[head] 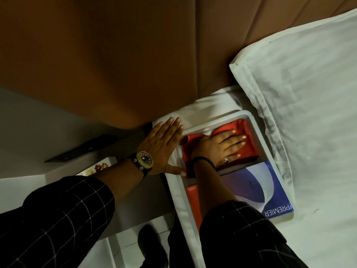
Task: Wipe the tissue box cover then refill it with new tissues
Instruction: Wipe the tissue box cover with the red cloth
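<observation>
Red cloth [222, 144] lies spread across the floor of the white tissue box cover [255, 122], which rests upturned on the bed sheet [318, 219], hollow side facing up — a sensible way to set it, since the inside can then be reached and later filled. The right hand [224, 147] sits inside the cover at its far end, palm down and fingers splayed flat on the cloth; it presses rather than pinches, so nothing is clenched, and the flat palm looks meant to drag the cloth along the cover's floor. The left hand [164, 146] lies outside the cover, open against its left wall, with the thumb at the rim; it grasps nothing, and I judge it is there as a brace so the light cover does not slide under the wiping pressure.

At the near end of the cover lies a blue and purple tissue pack [258, 188] marked PREMIER, touching the near edge of the cloth and seemingly resting in the hollow, though whether it is fully seated I cannot tell. An orange strip [193, 202] shows beside it against the cover's left wall. A white pillow [299, 93] lies just beyond the cover's right wall, and the brown headboard [116, 55] rises behind the cover's far end.

Wiping looks to be the step in hand — refilling is not yet done.
</observation>
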The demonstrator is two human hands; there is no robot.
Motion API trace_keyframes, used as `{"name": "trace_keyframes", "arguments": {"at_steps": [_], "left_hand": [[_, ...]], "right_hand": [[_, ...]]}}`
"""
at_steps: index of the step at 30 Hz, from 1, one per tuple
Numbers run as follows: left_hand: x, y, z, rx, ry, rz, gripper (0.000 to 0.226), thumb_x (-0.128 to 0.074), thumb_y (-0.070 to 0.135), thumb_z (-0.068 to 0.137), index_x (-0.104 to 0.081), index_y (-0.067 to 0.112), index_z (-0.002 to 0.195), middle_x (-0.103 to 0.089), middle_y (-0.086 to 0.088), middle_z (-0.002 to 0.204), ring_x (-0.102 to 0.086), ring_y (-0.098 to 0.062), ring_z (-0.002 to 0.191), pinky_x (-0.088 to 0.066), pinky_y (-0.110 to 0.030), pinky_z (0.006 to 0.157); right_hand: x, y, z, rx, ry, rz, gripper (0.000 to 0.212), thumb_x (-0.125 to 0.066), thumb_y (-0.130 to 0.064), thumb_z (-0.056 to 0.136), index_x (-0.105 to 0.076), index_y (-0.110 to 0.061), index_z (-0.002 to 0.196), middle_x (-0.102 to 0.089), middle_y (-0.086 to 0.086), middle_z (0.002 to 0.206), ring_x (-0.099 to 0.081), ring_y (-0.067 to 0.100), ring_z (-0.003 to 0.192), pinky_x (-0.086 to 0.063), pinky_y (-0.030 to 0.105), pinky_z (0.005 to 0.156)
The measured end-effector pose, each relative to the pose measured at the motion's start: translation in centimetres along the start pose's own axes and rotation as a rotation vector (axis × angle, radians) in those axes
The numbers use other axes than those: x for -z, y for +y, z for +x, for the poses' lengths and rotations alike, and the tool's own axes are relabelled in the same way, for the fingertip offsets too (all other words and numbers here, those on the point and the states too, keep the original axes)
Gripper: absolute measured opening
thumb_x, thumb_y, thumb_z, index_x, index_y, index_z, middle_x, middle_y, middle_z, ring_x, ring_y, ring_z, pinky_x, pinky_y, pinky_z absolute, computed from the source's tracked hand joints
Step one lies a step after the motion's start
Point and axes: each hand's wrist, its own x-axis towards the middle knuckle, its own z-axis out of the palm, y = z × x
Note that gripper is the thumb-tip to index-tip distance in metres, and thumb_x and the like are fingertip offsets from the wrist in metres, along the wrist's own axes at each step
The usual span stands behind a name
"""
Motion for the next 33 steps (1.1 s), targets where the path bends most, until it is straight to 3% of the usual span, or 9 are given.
{"name": "trace_keyframes", "arguments": {"at_steps": [4, 8, 14, 19, 23, 27, 30, 31, 33], "left_hand": [[-0.3, -0.1, -0.1, -0.003, 0.031, -0.027, 0.128, -0.016, 0.095, 0.064, 0.012, 0.004, 0.149, 0.012, -0.018, 0.159, 0.011, -0.035, 0.147, 0.002, -0.047, 0.121], [-0.8, -0.3, 0.1, 0.0, 0.043, -0.047, 0.131, -0.015, 0.097, 0.06, 0.011, 0.005, 0.15, 0.014, -0.017, 0.16, 0.015, -0.034, 0.147, 0.006, -0.046, 0.121], [-1.4, -0.9, -1.1, -0.034, 0.175, -0.157, 0.129, -0.028, 0.094, 0.062, 0.0, 0.007, 0.152, 0.005, -0.017, 0.161, 0.006, -0.033, 0.148, 0.001, -0.047, 0.121], [-3.1, -4.5, -7.8, 0.087, 0.229, -0.231, 0.124, -0.025, 0.094, 0.065, -0.004, 0.009, 0.152, -0.004, -0.017, 0.161, -0.005, -0.033, 0.148, -0.008, -0.047, 0.12], [-7.4, -10.4, -17.0, 0.255, 0.107, -0.27, 0.122, -0.014, 0.095, 0.066, 0.009, 0.011, 0.152, 0.012, -0.014, 0.16, 0.01, -0.032, 0.148, 0.003, -0.045, 0.12], [-13.9, -16.0, -26.7, 0.485, -0.011, -0.287, 0.129, -0.021, 0.097, 0.06, 0.018, 0.011, 0.147, 0.019, -0.014, 0.158, 0.019, -0.031, 0.146, 0.01, -0.044, 0.119], [-18.5, -18.4, -31.0, 0.579, -0.118, -0.275, 0.137, -0.042, 0.094, 0.059, 0.013, 0.008, 0.15, 0.019, -0.017, 0.159, 0.019, -0.033, 0.146, 0.01, -0.047, 0.119], [-20.0, -18.9, -31.6, 0.591, -0.136, -0.284, 0.138, -0.046, 0.093, 0.058, 0.013, 0.008, 0.15, 0.019, -0.017, 0.159, 0.019, -0.033, 0.146, 0.01, -0.047, 0.119], [-22.5, -19.7, -31.8, 0.594, -0.165, -0.305, 0.14, -0.052, 0.091, 0.057, 0.014, 0.009, 0.15, 0.019, -0.015, 0.159, 0.018, -0.033, 0.146, 0.01, -0.047, 0.119]], "right_hand": [[0.1, -0.3, 0.6, -0.016, -0.027, -0.011, 0.108, -0.066, -0.047, 0.079, -0.001, -0.002, 0.152, 0.011, 0.025, 0.159, 0.012, 0.041, 0.147, 0.005, 0.057, 0.116], [0.9, 0.2, 1.3, -0.01, 0.017, 0.018, 0.066, -0.043, -0.016, 0.097, -0.01, -0.002, 0.153, 0.003, 0.022, 0.161, 0.004, 0.037, 0.149, -0.002, 0.055, 0.117], [4.3, 0.8, -1.3, 0.127, 0.083, 0.448, 0.06, -0.042, -0.003, 0.093, -0.025, -0.003, 0.15, -0.027, 0.019, 0.157, -0.024, 0.029, 0.146, -0.016, 0.027, 0.117], [5.5, -1.7, -8.1, 0.213, 0.135, 0.746, 0.061, -0.04, -0.004, 0.087, -0.037, -0.012, 0.148, -0.052, 0.006, 0.143, -0.049, 0.011, 0.127, -0.037, 0.015, 0.102], [4.0, -2.7, -13.9, 0.455, 0.084, 0.802, 0.062, -0.037, -0.004, 0.082, -0.039, -0.003, 0.145, -0.053, 0.012, 0.141, -0.052, 0.017, 0.129, -0.04, 0.037, 0.109], [-0.1, -2.2, -19.0, 0.544, -0.078, 0.798, 0.061, -0.034, 0.004, 0.082, -0.042, -0.002, 0.142, -0.063, -0.008, 0.129, -0.062, -0.006, 0.099, -0.051, 0.016, 0.082], [-4.5, -1.5, -21.8, 0.484, -0.191, 0.817, 0.058, -0.036, -0.004, 0.084, -0.045, -0.008, 0.141, -0.057, 0.007, 0.137, -0.056, 0.02, 0.124, -0.047, 0.043, 0.103], [-6.2, -1.3, -22.7, 0.478, -0.2, 0.788, 0.058, -0.037, -0.005, 0.084, -0.045, -0.007, 0.141, -0.058, 0.005, 0.137, -0.056, 0.02, 0.125, -0.046, 0.043, 0.104], [-9.8, -0.8, -24.0, 0.518, -0.241, 0.732, 0.058, -0.037, -0.006, 0.085, -0.042, -0.006, 0.143, -0.064, -0.014, 0.124, -0.061, -0.005, 0.104, -0.052, 0.021, 0.087]]}}
